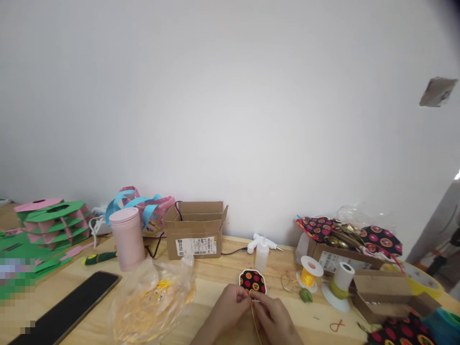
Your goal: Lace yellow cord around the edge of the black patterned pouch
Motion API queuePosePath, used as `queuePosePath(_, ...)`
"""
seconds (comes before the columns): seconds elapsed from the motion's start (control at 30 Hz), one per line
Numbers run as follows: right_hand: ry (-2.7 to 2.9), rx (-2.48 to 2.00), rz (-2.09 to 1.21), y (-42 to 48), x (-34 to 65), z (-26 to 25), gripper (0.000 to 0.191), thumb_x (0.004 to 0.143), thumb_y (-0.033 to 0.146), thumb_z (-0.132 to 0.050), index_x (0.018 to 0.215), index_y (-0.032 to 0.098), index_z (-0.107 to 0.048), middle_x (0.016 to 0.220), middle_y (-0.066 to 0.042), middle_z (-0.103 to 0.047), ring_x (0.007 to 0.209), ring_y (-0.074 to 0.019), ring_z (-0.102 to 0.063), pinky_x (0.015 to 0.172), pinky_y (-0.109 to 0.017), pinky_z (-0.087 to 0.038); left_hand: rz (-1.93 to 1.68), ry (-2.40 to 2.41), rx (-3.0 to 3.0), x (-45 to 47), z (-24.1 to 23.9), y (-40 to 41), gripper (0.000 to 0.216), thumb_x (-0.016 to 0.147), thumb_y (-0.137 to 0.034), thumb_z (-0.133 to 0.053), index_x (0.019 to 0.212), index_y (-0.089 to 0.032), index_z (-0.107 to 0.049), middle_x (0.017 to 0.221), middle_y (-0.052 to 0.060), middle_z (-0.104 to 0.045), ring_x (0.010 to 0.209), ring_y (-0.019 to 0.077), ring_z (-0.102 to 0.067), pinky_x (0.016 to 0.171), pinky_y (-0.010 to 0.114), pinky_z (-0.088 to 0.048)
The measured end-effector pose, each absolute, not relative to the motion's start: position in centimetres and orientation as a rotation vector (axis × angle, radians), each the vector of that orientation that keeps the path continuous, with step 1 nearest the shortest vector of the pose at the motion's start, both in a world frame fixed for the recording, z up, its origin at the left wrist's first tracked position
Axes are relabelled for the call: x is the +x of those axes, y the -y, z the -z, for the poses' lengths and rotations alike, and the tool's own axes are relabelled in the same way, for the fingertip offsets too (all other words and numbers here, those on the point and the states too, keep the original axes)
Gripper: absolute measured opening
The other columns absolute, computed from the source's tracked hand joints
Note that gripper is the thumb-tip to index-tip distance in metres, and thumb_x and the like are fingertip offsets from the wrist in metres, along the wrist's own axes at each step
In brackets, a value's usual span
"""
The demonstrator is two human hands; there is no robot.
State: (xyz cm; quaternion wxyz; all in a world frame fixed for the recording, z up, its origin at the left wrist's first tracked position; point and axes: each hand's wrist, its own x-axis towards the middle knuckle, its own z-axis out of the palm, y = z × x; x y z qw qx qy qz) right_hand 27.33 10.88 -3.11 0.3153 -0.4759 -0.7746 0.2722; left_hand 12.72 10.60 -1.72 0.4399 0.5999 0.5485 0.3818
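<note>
A small black fabric piece (253, 280) with red and yellow round patterns and a pale border lies just beyond my fingertips. My left hand (230, 305) pinches at its near edge, where a loop of yellow cord shows. From the right, my right hand (275, 316) closes its fingers on the same cord, and the two hands' fingertips nearly touch. The yellow cord (255, 323) runs down between the hands toward me. Something thin and pale shows by the right fingertips, too small to name.
Left of my hands lie a plastic bag (151, 306) of yellow cords and a phone (68, 306). Behind stand a pink canister (127, 239), a cardboard box (196, 239), a small bottle (262, 254) and a glue gun (275, 246). Spools of yellow (308, 275) and green cord (339, 287) stand right.
</note>
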Motion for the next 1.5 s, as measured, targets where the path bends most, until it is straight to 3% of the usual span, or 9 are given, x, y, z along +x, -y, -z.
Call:
queuePosePath(0.2,2.114,-1.267,-0.657,-10.9,27.1,2.7,0.028,0.072,0.02,-0.042,0.091,0.018,-0.063,0.053,-0.002,-0.062,0.048,-0.0141,-0.053,0.046,-0.02,-0.035,-0.974,-1.332,1.411,12.7,2.1,-10.7,0.013,0.061,-0.024,-0.051,0.054,-0.014,-0.053,0.041,-0.008,-0.041,0.04,0.0071,-0.033,0.041,0.019,-0.021)
queuePosePath(0.37,2.139,-1.234,-0.644,-11.2,26.9,2.5,0.022,0.073,0.021,-0.042,0.073,0.018,-0.064,0.05,0.0,-0.059,0.044,-0.0114,-0.05,0.043,-0.018,-0.03,-0.989,-1.292,1.312,12.9,2.2,-10.7,0.007,0.058,-0.023,-0.051,0.057,-0.016,-0.05,0.041,-0.006,-0.048,0.035,0.0078,-0.038,0.038,0.019,-0.027)
queuePosePath(0.87,2.14,-1.242,-0.592,-11.0,26.9,2.1,0.019,0.072,0.021,-0.043,0.07,0.017,-0.061,0.048,0.001,-0.056,0.043,-0.0095,-0.045,0.042,-0.017,-0.027,-1.201,-1.234,1.194,12.7,2.1,-10.9,0.006,0.053,-0.018,-0.057,0.055,-0.015,-0.052,0.043,-0.006,-0.05,0.04,0.0077,-0.043,0.044,0.02,-0.033)
queuePosePath(1.03,2.186,-1.243,-0.6,-10.9,26.9,1.8,0.025,0.076,0.024,-0.04,0.07,0.019,-0.064,0.053,0.0,-0.059,0.047,-0.0111,-0.05,0.044,-0.018,-0.029,-1.225,-1.225,1.272,12.6,1.7,-10.8,0.005,0.052,-0.014,-0.059,0.057,-0.013,-0.057,0.054,-0.002,-0.059,0.055,0.0118,-0.051,0.055,0.022,-0.037)
queuePosePath(1.17,2.215,-1.207,-0.573,-10.6,27.0,1.4,0.038,0.083,0.03,-0.031,0.062,0.017,-0.061,0.054,-0.001,-0.059,0.052,-0.0121,-0.052,0.046,-0.017,-0.03,-1.209,-1.282,1.321,12.4,1.7,-10.7,0.006,0.053,-0.014,-0.06,0.059,-0.012,-0.059,0.054,-0.002,-0.058,0.053,0.0113,-0.048,0.052,0.022,-0.034)
queuePosePath(1.3,2.21,-1.213,-0.569,-10.5,27.0,1.4,0.039,0.084,0.032,-0.03,0.064,0.017,-0.06,0.057,-0.001,-0.06,0.054,-0.0124,-0.053,0.047,-0.017,-0.03,-1.194,-1.338,1.34,12.4,1.7,-10.7,0.006,0.055,-0.015,-0.059,0.06,-0.012,-0.06,0.05,-0.004,-0.055,0.048,0.0098,-0.043,0.05,0.022,-0.032)
queuePosePath(1.5,2.166,-1.182,-0.621,-10.6,27.0,1.2,0.041,0.085,0.034,-0.029,0.064,0.017,-0.059,0.059,-0.002,-0.061,0.054,-0.0122,-0.051,0.047,-0.018,-0.03,-1.163,-1.273,1.386,12.4,1.2,-10.5,0.008,0.056,-0.016,-0.059,0.063,-0.012,-0.06,0.057,-0.001,-0.059,0.055,0.0119,-0.049,0.054,0.022,-0.036)
